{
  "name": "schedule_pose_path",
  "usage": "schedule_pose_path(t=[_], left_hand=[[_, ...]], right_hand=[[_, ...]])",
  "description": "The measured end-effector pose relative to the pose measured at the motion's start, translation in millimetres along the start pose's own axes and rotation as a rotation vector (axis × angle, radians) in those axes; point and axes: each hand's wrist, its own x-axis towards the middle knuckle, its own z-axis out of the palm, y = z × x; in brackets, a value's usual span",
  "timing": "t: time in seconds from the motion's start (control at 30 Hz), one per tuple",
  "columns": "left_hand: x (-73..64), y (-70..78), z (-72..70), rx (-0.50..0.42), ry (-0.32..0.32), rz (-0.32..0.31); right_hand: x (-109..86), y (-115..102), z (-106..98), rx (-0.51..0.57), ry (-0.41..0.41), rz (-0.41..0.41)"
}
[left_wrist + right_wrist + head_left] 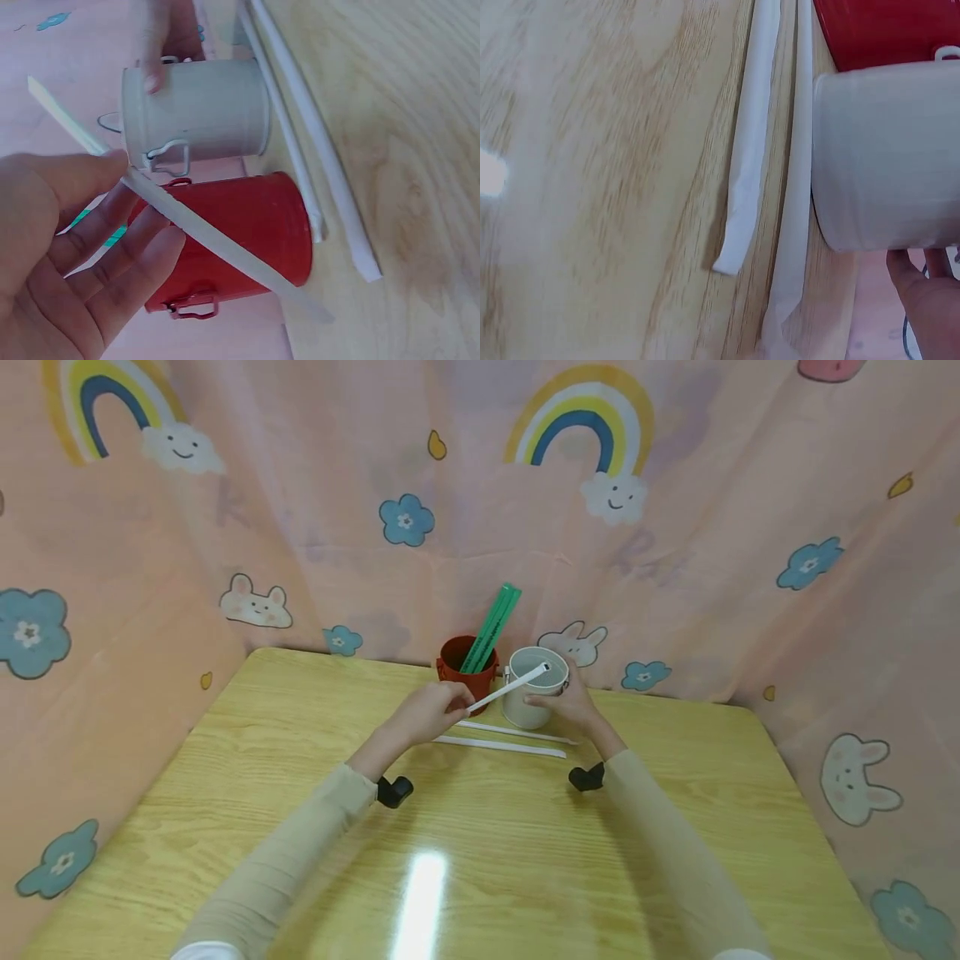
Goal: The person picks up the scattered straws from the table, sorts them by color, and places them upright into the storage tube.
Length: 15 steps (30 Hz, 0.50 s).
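At left hand (429, 713), slender white stick (201, 226), tilted

This looks like a cloth-screened booth around a single counter (525, 860); whether it stands in a home, a school or a studio cannot be told. Pale pink cloth (480, 560), printed with rainbows (581, 402), blue flowers (407, 520) and rabbit faces (256, 606), hangs in folds past the counter's far, left and right edges. The top is pale wood grain, with a bright glare (420, 906) of light on it.
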Motion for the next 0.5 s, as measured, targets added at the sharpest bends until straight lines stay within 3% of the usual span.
schedule_pose_path(t=[0.2, 0.5], left_hand=[[5.1, 6.2, -5.1, -0.102, 0.047, -0.036], [10.4, 16.3, -13.0, -0.19, 0.124, -0.007]], right_hand=[[-1.8, 4.4, -8.7, 0.008, -0.037, 0.002], [4.3, 37.5, -24.0, 0.027, -0.183, -0.026]])
